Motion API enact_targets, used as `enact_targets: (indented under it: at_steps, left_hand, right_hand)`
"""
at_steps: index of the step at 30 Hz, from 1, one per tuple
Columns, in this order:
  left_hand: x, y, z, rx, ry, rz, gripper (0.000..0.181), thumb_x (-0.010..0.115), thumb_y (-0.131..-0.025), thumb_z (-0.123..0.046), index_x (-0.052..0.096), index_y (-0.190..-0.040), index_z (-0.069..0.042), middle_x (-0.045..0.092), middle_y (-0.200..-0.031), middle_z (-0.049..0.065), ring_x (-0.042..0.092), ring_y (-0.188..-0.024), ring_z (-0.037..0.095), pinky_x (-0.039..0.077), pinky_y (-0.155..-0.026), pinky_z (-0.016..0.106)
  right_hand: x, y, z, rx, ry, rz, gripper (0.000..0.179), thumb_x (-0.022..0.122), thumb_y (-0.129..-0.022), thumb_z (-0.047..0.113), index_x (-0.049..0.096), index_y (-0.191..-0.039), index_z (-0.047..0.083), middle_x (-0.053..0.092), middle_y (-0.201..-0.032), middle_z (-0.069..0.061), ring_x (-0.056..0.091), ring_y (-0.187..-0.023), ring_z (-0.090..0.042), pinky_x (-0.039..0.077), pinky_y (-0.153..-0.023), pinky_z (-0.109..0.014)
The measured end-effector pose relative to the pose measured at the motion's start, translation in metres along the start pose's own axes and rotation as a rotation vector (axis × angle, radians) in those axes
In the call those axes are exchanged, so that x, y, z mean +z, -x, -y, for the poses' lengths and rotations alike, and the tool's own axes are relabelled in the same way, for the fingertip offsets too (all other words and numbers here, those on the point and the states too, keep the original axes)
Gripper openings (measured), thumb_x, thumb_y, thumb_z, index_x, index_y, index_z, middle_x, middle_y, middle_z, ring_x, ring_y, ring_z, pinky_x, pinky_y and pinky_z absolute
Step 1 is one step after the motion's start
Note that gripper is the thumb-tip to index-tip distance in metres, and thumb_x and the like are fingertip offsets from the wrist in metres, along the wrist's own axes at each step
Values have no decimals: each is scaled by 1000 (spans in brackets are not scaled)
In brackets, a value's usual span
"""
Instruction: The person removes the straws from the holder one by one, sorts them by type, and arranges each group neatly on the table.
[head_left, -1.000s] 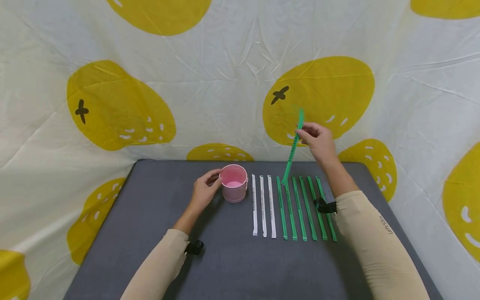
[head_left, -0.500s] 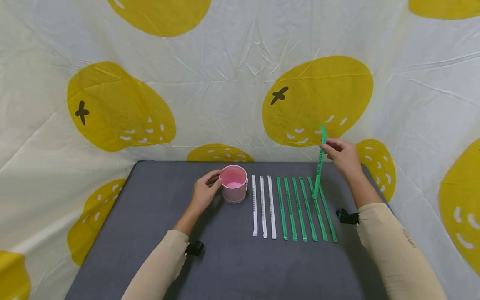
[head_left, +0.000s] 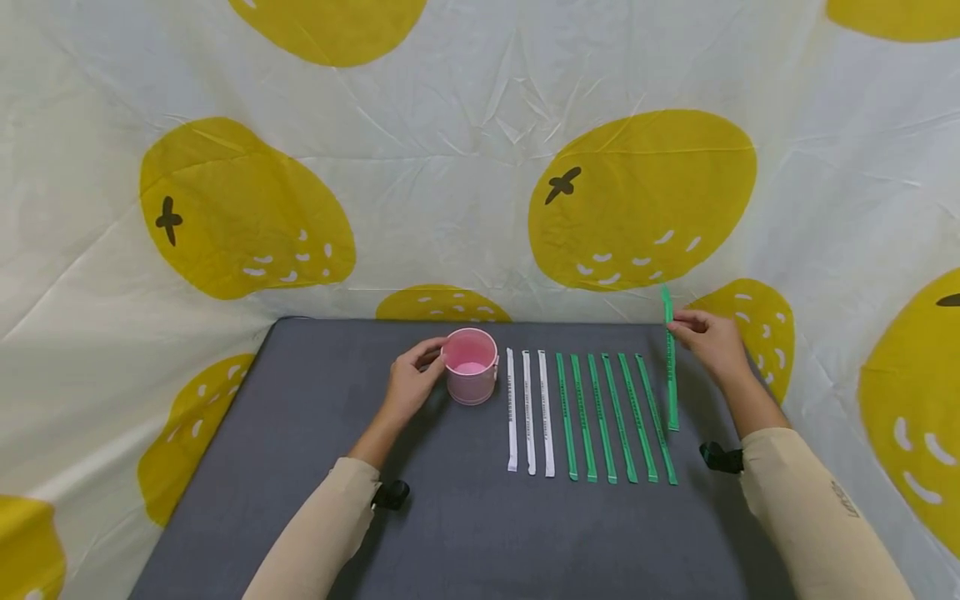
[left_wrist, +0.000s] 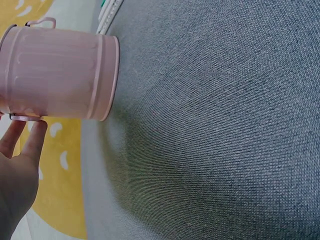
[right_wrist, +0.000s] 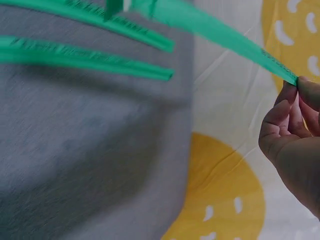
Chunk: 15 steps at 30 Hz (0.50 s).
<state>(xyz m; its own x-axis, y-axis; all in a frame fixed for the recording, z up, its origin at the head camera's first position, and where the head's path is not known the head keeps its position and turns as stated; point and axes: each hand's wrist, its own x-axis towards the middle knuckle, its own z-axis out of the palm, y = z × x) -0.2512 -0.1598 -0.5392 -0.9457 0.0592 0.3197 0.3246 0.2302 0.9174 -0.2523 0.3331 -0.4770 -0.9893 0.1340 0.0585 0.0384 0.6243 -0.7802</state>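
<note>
A small pink bucket [head_left: 471, 388] with side handles stands upright on the grey table. My left hand [head_left: 411, 382] holds its left side near the rim, and in the left wrist view the fingertips [left_wrist: 36, 135] meet a handle. At the right, my right hand [head_left: 714, 343] pinches a green wrapped straw [head_left: 671, 375] near its top between thumb and fingers. That straw hangs almost upright beside the rightmost one of a row of several green wrapped straws [head_left: 602, 417]. Three white wrapped straws [head_left: 527, 412] lie between the bucket and the green row.
The grey table [head_left: 465, 517] ends at a back edge just beyond the straws. Behind it hangs a pale cloth [head_left: 442, 208] printed with yellow fruit shapes. Black camera straps sit on both wrists.
My right hand has moved right and down with the green wrapped straw, past the end of the row. The straw's lower end now hangs nearer the table front. My left hand and the bucket stay put.
</note>
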Motion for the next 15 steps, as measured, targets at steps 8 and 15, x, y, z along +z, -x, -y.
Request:
enact_targets:
  at_steps: [8, 15]
  left_hand:
    - [1, -1, -4, -28, -7, -1, 33, 71, -96, -4, 69, -129, 1, 71, -128, 22, 70, -116, 41, 54, -99, 59]
    - [-1, 3, -32, -31, -8, 24, 33, 70, -96, -2, 68, -128, 5, 70, -128, 25, 69, -115, 44, 55, -98, 58]
  right_hand:
    - [2, 1, -34, 47, 114, 105, 52, 58, -106, 39, 62, -136, -2, 66, -127, -29, 65, -100, -32, 52, -73, -27]
    - [12, 5, -56, 76, 107, 179, 47, 61, -105, 31, 62, -134, -6, 70, -121, -27, 66, -87, -14, 54, -72, -26]
